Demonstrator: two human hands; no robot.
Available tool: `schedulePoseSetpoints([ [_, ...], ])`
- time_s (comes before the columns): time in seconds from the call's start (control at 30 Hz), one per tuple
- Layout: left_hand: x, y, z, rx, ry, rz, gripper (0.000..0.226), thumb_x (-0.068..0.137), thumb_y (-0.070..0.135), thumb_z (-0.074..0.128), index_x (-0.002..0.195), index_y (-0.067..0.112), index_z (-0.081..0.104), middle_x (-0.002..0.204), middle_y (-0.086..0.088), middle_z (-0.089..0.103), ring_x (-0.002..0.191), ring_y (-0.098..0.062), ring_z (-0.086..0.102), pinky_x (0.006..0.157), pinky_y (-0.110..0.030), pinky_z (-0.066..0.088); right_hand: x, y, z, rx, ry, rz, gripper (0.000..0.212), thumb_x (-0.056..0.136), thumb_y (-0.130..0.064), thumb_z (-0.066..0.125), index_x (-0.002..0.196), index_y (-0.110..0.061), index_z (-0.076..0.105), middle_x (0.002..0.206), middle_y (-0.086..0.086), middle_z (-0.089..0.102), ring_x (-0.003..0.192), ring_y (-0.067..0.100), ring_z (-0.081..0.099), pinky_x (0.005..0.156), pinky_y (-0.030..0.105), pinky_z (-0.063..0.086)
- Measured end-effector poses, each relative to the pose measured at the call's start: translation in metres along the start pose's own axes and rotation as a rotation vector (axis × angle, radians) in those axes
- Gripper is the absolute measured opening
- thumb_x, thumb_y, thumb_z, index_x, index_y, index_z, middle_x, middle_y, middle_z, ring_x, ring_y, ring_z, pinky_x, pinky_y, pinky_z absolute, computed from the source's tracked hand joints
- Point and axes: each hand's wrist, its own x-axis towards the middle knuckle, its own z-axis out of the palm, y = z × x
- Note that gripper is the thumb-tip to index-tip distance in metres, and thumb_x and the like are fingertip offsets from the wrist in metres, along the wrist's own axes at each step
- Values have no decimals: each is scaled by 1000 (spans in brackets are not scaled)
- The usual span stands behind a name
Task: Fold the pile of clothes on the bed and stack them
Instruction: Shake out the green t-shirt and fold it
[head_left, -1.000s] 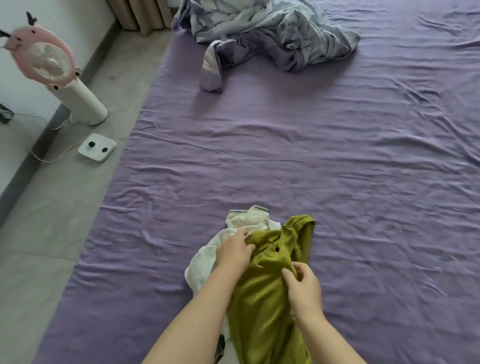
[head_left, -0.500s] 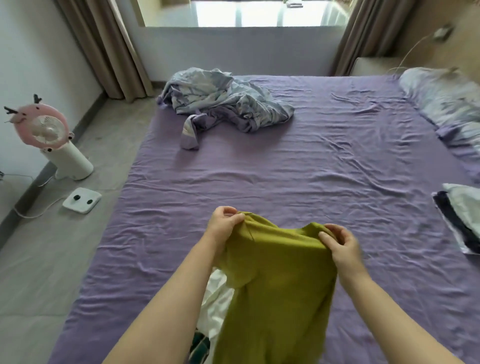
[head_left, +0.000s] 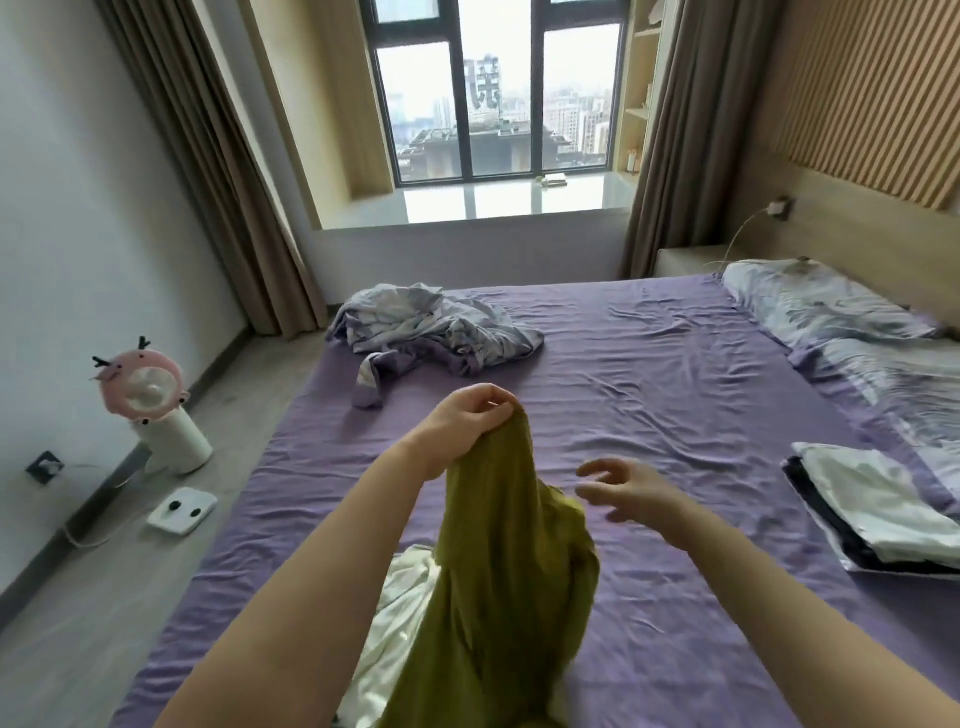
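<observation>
Head view: left hand (head_left: 470, 423) pinches olive garment (head_left: 498, 561); no writing legible.

olive-green garment (head_left: 498, 571) hanging bunched above white garment (head_left: 400, 597), purple bed (head_left: 675, 415)

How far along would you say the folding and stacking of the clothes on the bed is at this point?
Partly done, it seems. A small stack of folded clothes already lies on the purple bed. In hand: the left hand pinches the green garment up, unfolded, while the right hand is open beside it. Left: folding that, plus the white garment crumpled beneath it.
</observation>
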Motion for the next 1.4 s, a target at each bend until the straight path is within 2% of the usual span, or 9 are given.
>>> schedulePoseSetpoints([
  [0.13,-13,49,49,67,-142,32,10,97,11,53,101,12,62,91,-6,63,83,-14,59,85,-30,52,-22,-37,-35,44,-113,-366,43,85,-8,68,120,-30,57,121,-9,60,114,1,54,96,24,47],
  [0.23,-23,73,67,102,-128,79,11,93,11,59,102,9,66,91,-3,66,83,-8,60,81,-20,52,-33,-53,-51,-5,-200,-425,23,85,1,64,91,-21,67,79,-9,67,73,-1,60,71,18,49],
  [0.33,-33,92,68,247,-49,66,16,81,26,75,97,25,73,80,16,65,77,4,59,70,-10,47,-41,-56,-68,-57,-167,-460,18,85,-18,70,68,-22,64,54,-16,55,52,-3,47,50,11,37],
  [0.6,-38,127,83,295,237,169,6,81,28,74,81,34,72,87,15,67,86,-1,59,70,-6,44,-59,-48,-93,92,-346,-401,16,80,-14,74,94,-22,71,94,-5,73,90,12,69,76,20,53],
  [0.73,-47,140,65,82,390,192,7,86,28,69,91,29,72,93,10,66,89,-5,59,71,-15,45,-65,-35,-113,80,-319,-335,17,82,-17,72,96,-26,73,99,-4,74,92,12,70,73,17,54],
  [0.93,-56,138,37,-152,594,231,19,89,18,65,105,10,68,88,2,64,79,-8,58,61,-15,51,-72,-22,-144,-120,-177,-280,17,80,-20,73,96,-15,71,97,13,71,91,29,68,88,43,52],
  [1.07,-56,126,18,-157,662,186,22,93,18,60,110,4,63,90,-3,63,80,-13,58,69,-23,51,-78,-22,-160,-71,-56,-321,9,81,-11,71,88,-15,69,81,3,67,80,15,62,76,26,50],
  [1.23,-45,112,21,-90,532,70,15,95,22,57,101,10,62,92,-4,62,89,-19,58,71,-23,50,-85,-33,-154,137,76,-410,6,81,-17,72,85,-12,73,76,3,68,74,12,62,65,19,49],
  [1.4,-39,112,19,281,361,102,17,81,40,72,91,25,69,98,6,63,92,-9,55,80,-23,45,-91,-55,-155,305,258,-460,15,78,-20,74,82,-7,68,72,3,62,70,14,57,62,24,43],
])
